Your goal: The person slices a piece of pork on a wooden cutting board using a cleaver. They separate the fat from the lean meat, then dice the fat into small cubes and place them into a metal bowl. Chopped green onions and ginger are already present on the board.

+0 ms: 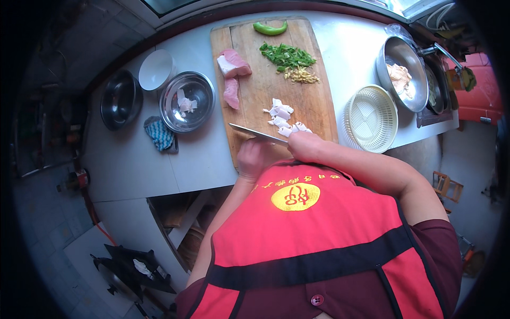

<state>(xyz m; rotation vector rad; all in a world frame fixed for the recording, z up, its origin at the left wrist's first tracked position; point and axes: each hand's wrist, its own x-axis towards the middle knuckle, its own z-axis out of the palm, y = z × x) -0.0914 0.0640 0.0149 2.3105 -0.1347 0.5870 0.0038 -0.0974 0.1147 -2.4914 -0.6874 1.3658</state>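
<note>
My right hand (306, 146) grips a kitchen knife (257, 132) low over the near part of a wooden cutting board (255, 87), its blade pointing left. Close behind the blade is my left hand (252, 156), blurred and curled; whether it holds anything is hidden. Pale slices (280, 113), apparently pork fat, lie beyond the knife. At the board's left sit a chunk of raw pork (237, 65) and a smaller pink strip (231, 93). Chopped green pepper (290, 56) is heaped beside minced garlic or ginger (301, 75). A whole green pepper (271, 28) rests at the far edge.
Left of the board stand a steel bowl (209, 115) holding pale pieces, a white bowl (156, 71), a dark bowl (121, 99) and a blue-and-white cloth (159, 133). A plastic basket (392, 119) and a tilted steel basin (419, 79) with a pale lump (399, 77) are at right.
</note>
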